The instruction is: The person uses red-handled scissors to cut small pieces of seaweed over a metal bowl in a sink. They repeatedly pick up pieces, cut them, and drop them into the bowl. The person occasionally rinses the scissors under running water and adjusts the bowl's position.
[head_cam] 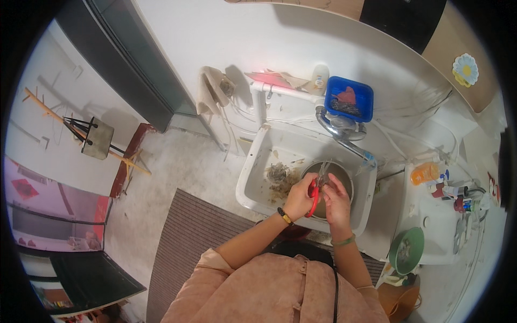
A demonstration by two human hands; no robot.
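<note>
My left hand grips red-handled scissors over the sink. My right hand pinches a small greyish, translucent thing, which looks like a shrimp; the fingers partly hide it. The scissor blades are hard to make out against it. Below both hands, a round metal basin of murky water stands in the right half of the white sink. To the left of the basin lies a clump of greyish scraps, with wet brown bits spread around it on the sink floor.
A chrome faucet reaches over the sink beneath a blue plastic basket holding a scouring pad. On the right, a green bowl with small pieces inside sits at a white washbasin near several bottles. A striped mat covers the floor.
</note>
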